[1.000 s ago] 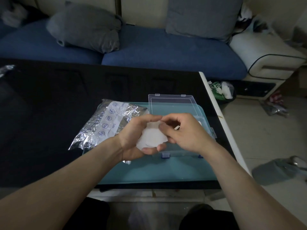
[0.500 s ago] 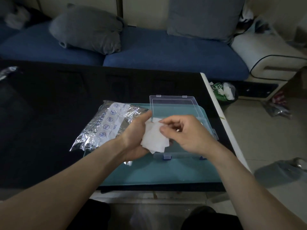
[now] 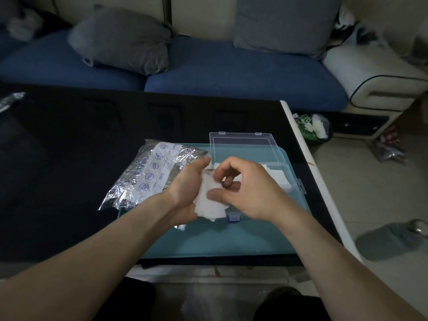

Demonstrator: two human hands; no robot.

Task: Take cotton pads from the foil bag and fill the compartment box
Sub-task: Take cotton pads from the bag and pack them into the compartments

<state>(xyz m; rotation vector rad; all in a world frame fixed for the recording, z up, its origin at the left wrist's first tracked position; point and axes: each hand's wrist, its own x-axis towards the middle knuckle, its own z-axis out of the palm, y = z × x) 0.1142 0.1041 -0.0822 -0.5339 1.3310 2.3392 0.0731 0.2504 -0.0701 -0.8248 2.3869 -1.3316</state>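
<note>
A single head-worn view is given, aimed forward and down over the dark worktop (image 3: 69, 181) (seen close, from the near edge); the sofa (image 3: 231, 72) is taken in beyond.

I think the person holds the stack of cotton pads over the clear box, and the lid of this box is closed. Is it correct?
Not quite. The head view shows the lid open, tilted back behind the clear box. The rest is right: the left hand and right hand hold the stack of cotton pads over it.
</note>
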